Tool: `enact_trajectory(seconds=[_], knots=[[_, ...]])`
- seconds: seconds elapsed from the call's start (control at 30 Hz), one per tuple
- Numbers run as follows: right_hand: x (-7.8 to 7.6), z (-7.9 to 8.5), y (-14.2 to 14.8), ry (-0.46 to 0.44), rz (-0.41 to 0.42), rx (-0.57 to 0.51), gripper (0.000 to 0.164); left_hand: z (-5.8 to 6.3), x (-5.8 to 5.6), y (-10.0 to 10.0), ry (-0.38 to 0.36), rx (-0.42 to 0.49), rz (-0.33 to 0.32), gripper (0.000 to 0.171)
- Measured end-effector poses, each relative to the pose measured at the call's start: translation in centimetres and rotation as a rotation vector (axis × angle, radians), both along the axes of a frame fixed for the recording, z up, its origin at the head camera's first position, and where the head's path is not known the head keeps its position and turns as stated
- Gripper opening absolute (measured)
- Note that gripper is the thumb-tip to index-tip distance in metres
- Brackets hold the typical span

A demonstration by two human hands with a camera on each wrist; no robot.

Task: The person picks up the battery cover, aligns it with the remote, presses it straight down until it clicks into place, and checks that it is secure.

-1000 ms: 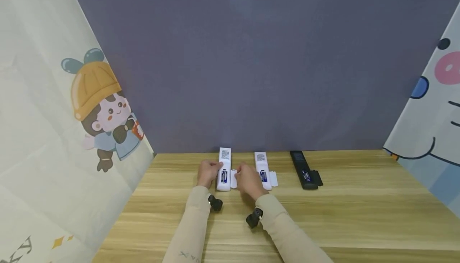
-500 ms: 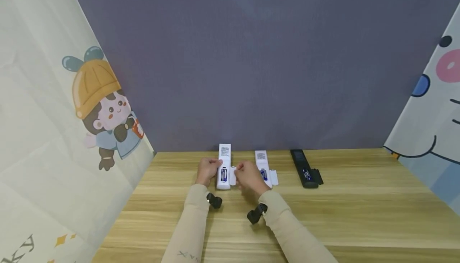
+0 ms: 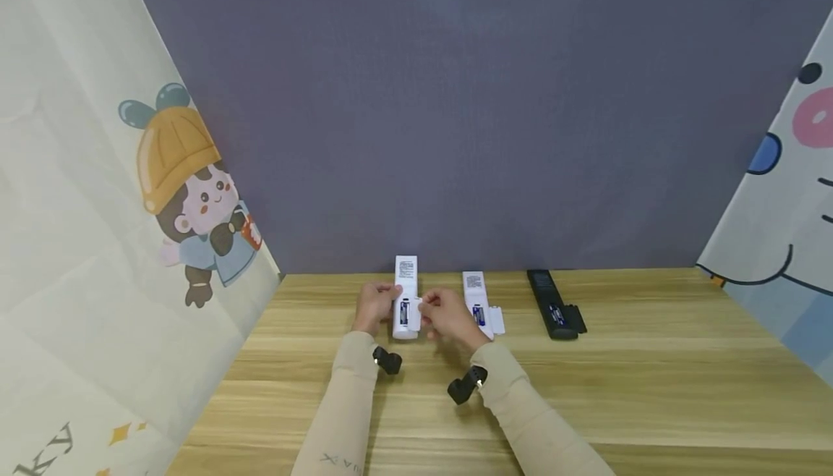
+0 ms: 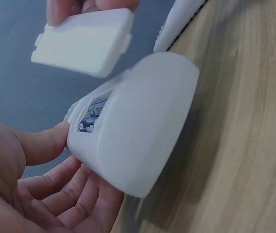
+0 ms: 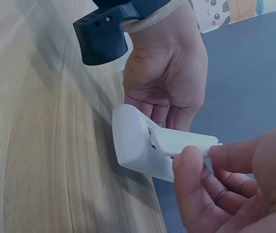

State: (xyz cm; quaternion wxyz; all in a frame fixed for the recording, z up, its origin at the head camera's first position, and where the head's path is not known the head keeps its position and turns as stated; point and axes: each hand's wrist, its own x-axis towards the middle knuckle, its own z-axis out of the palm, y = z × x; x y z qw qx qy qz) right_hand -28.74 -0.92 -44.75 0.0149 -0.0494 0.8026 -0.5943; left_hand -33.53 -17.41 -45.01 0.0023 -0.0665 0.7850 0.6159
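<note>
A white remote control lies back up on the table, its battery bay showing blue batteries. My left hand grips its left side, thumb on the edge near the bay and fingers curled along the flank. Between thumb and fingers, my right hand pinches a white battery cover. That cover is raised over the bay's right part, apart from the remote in the left wrist view. In the right wrist view, my right fingers hold the cover by its outer edge, tilted above the bay.
Right of my right hand lies a second white remote with its bay uncovered and a white cover beside it. Farther right is a black remote with a black cover. A dark backdrop rises behind the wooden table.
The white battery cover, lying right of the left remote a second ago, has been lifted by my right hand and moved left over the bay. My left hand keeps its grip on the remote.
</note>
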Motion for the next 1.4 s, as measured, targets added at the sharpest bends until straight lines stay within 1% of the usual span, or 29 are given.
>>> enact_trajectory(seconds=[0.2,0.37,0.6,0.93,1.4], knots=[[0.0,0.1,-0.1,0.021,0.005,-0.034,0.006,0.0,-0.1,0.1,-0.01,-0.003,-0.007,0.029],[0.1,0.3,-0.2,0.047,-0.006,-0.048,0.005,0.2,0.0,0.1,-0.013,0.001,-0.014,0.03],[0.3,0.5,-0.3,0.059,-0.019,-0.067,0.003,0.4,-0.1,0.0,-0.021,0.002,-0.033,0.031],[0.3,0.5,-0.3,0.072,-0.014,-0.056,0.004,0.8,0.1,0.2,-0.022,0.004,-0.055,0.031],[0.1,0.1,-0.5,0.095,-0.015,-0.021,0.008,1.0,0.1,0.2,-0.031,0.02,-0.082,0.031]])
